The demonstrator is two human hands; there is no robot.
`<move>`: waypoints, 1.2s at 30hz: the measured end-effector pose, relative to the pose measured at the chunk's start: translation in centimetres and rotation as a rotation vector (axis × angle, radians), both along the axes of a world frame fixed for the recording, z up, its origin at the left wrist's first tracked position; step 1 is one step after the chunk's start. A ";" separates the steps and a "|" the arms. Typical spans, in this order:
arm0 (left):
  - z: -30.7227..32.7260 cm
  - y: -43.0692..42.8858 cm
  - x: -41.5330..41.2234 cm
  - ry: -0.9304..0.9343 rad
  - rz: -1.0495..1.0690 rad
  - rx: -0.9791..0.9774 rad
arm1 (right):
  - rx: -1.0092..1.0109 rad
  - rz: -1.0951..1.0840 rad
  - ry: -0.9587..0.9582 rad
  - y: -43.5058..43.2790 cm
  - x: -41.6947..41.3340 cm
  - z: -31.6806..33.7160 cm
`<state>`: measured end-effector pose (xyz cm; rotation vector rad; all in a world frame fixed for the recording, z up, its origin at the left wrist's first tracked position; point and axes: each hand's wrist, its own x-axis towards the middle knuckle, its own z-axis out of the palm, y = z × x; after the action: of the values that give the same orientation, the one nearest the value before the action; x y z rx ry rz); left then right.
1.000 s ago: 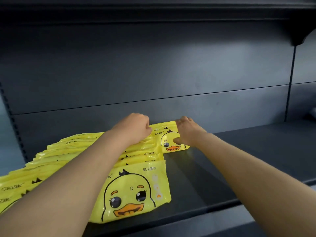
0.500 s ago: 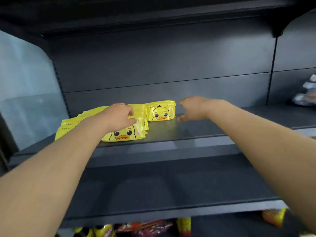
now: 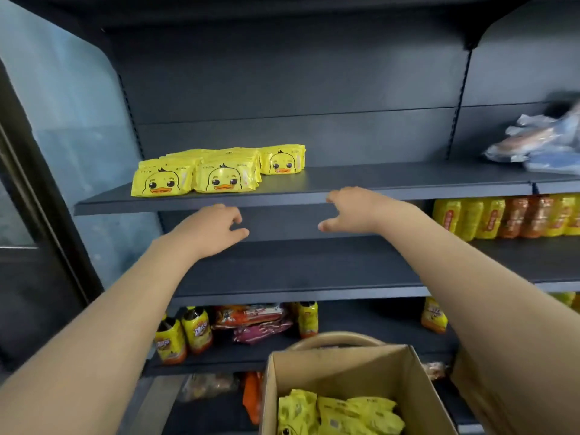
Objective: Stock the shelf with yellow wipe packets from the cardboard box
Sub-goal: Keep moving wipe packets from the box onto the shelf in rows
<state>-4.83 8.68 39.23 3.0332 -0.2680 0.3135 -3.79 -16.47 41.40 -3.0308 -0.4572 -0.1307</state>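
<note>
Yellow wipe packets (image 3: 219,171) with a duck face lie in overlapping rows on the left part of a dark shelf (image 3: 376,180). More of the same yellow packets (image 3: 339,412) sit in the open cardboard box (image 3: 345,365) at the bottom of the view. My left hand (image 3: 213,229) hangs in front of the shelf's front edge, fingers apart and empty. My right hand (image 3: 351,211) is level with it, a little to the right, also spread and holding nothing. Both hands are below the shelved packets and well above the box.
Blurred blue and white bags (image 3: 539,142) lie at the shelf's right end. Yellow and orange packs (image 3: 502,218) fill the right bay one level down. Bottles and snack bags (image 3: 232,328) stand on a lower shelf. A glass door (image 3: 56,136) borders the left side.
Both hands have let go of the packets on the shelf and drawn back toward me and downward. The view has pulled away, so the box and lower shelves now show.
</note>
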 end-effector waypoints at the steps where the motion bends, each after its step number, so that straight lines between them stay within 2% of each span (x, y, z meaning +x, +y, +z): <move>1: -1.2 -0.1 -0.9 0.001 -0.003 -0.017 | 0.010 -0.005 0.009 -0.1 -1.0 -0.9; 4: -5.2 -0.4 -3.7 0.052 -0.008 -0.071 | 0.038 -0.028 0.064 -0.3 -3.9 -4.1; 15: -20.5 -4.0 -12.1 0.292 -0.053 -0.132 | -0.090 -0.020 0.380 -2.3 -11.4 -22.2; 21: -28.6 -6.9 -11.1 0.487 -0.085 -0.153 | -0.151 -0.034 0.650 -4.3 -10.5 -32.8; 28: -37.3 -10.6 -7.9 0.718 -0.025 -0.110 | -0.125 -0.068 0.924 -6.9 -7.4 -43.1; 31: -40.3 -11.6 -7.2 0.826 0.052 -0.112 | -0.015 -0.196 1.071 -8.0 -6.2 -46.3; 34: -42.8 -12.1 -7.0 0.906 0.120 -0.160 | 0.245 -0.410 1.233 -8.0 -5.7 -49.1; 36: -43.9 -12.5 -6.7 0.940 0.157 -0.182 | 0.398 -0.549 1.263 -7.8 -5.6 -51.2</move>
<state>-11.55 -3.77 -4.70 2.6519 0.0704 -0.9914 -9.34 -24.23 -9.77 -2.1404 0.4427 1.3463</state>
